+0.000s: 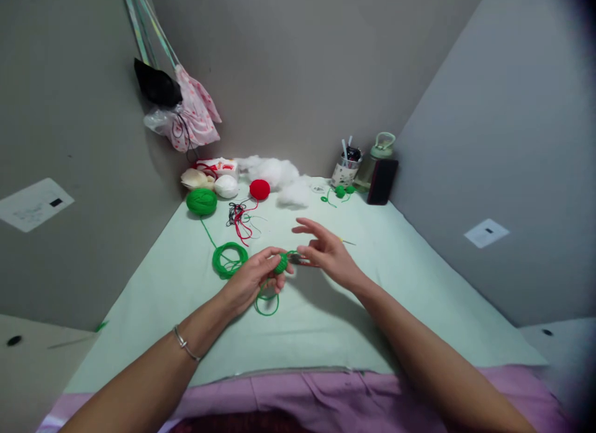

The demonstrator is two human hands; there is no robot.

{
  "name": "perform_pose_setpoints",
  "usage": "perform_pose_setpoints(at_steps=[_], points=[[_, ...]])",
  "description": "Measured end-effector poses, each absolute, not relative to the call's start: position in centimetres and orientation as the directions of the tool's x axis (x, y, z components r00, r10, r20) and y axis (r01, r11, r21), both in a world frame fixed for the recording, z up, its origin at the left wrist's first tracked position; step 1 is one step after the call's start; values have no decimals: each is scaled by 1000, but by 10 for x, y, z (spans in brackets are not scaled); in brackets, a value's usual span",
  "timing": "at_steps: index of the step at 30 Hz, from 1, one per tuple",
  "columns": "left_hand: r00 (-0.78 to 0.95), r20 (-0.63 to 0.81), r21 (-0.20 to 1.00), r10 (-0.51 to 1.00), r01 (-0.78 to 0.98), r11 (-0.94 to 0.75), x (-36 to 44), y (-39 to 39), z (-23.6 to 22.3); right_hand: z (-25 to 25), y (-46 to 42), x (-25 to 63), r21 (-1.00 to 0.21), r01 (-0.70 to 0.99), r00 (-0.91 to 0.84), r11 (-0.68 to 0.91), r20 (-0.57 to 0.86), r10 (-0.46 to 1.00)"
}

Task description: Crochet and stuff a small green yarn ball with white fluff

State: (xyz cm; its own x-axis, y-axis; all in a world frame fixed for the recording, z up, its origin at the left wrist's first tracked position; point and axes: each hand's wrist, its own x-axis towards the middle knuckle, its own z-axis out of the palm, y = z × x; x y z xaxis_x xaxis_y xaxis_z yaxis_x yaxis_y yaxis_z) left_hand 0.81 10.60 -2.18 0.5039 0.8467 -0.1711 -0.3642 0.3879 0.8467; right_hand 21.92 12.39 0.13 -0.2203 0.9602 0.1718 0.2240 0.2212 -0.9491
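My left hand [258,276] is closed around a small green crocheted piece [280,263], its thumb pressed on the near side. A loop of green yarn [267,313] hangs below that hand onto the table. Just to the right, my right hand [326,253] hovers with fingers stretched and apart, its thumb close to the crocheted piece. Partly hidden under the right hand lies a tool with a dark middle and red edges [298,259], perhaps small scissors. Beside my left hand rests a loose coil of green yarn [230,260], its strand running back to a green yarn ball [202,201].
Toward the back are a red yarn ball [259,189], a white ball [226,186], white stuffing [274,172] and tangled dark and red yarn [239,218]. A phone [382,181], a bottle [379,153] and a cup [345,171] stand back right, near small green pieces [340,191].
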Motion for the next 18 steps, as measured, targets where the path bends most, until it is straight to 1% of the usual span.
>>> perform_pose_setpoints(at_steps=[1,3,5,7,9,15,18], points=[[503,-167,849,848,-364,383,8,106,-22,1,122,217,-964,195,-344,180,104,933],[494,-153,852,856,-372,368,8,106,-23,1,119,215,-976,187,-565,110,-15,825],[483,-137,853,865,-386,351,7,107,-23,0,118,215,-955,266,-654,133,-77,753],[479,-126,853,869,-395,341,6,108,-23,-1,119,217,-920,348,-636,181,-89,767],[484,-120,853,867,-396,339,6,109,-23,0,121,220,-913,365,-595,180,-80,800],[457,-102,854,883,-415,313,7,109,-22,6,122,223,-956,273,-600,111,-79,796],[435,-102,876,895,-387,288,8,108,-21,9,121,221,-972,217,-543,86,-47,839]])
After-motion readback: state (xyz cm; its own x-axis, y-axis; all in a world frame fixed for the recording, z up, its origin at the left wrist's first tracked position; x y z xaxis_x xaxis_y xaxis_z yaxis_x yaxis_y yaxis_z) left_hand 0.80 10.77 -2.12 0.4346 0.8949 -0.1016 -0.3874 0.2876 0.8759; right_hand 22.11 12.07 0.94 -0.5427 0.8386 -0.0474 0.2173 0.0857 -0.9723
